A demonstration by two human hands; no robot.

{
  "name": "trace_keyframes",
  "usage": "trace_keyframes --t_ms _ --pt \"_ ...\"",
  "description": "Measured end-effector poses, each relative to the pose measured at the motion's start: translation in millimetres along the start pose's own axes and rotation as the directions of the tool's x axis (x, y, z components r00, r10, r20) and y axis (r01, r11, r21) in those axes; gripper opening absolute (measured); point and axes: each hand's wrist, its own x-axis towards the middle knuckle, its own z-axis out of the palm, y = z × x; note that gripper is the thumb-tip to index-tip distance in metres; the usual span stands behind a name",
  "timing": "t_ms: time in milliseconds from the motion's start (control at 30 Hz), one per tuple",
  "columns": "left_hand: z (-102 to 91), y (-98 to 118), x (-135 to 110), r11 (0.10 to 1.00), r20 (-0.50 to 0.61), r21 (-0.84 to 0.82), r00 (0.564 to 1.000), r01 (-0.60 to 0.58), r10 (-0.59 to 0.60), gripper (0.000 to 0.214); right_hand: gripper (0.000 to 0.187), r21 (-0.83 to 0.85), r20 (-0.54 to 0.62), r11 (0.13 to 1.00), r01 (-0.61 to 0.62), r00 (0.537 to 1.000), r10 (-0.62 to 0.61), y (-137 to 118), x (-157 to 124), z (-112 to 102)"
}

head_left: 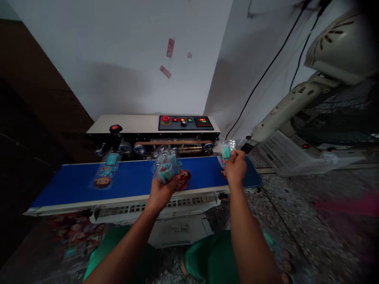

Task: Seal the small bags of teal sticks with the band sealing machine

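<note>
My left hand (162,192) is closed round a bunch of clear plastic packets (166,163), each with a printed doll-like figure and pale blue pieces inside. It hangs over the middle of the blue conveyor belt (136,179). At the belt's right end my right hand (236,167) pinches a single packet (226,153) of the same kind, its upper edge by the sealing machine (148,128). The lower part of that packet is partly hidden by my hand. Another packet (107,169) lies flat on the belt's left part.
A control panel (186,123) with a red button and lit display tops the machine. Below the belt stands a white basket (160,209); filled packets (75,232) lie at lower left. A fan (296,94) and a white crate (291,154) stand at right.
</note>
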Motion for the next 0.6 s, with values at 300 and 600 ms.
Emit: trace_keyframes --t_ms 300,600 --pt "0.3 -1 -4 0.994 0.091 0.109 0.995 0.02 -0.03 0.025 0.025 -0.32 0.242 0.947 0.022 0.969 0.059 -10 6 27" --pt "2.0 6 -2 0.996 0.127 0.069 0.989 0.061 -0.07 0.023 0.039 0.612 0.463 0.788 0.066 0.778 -0.425 -54 -30 7"
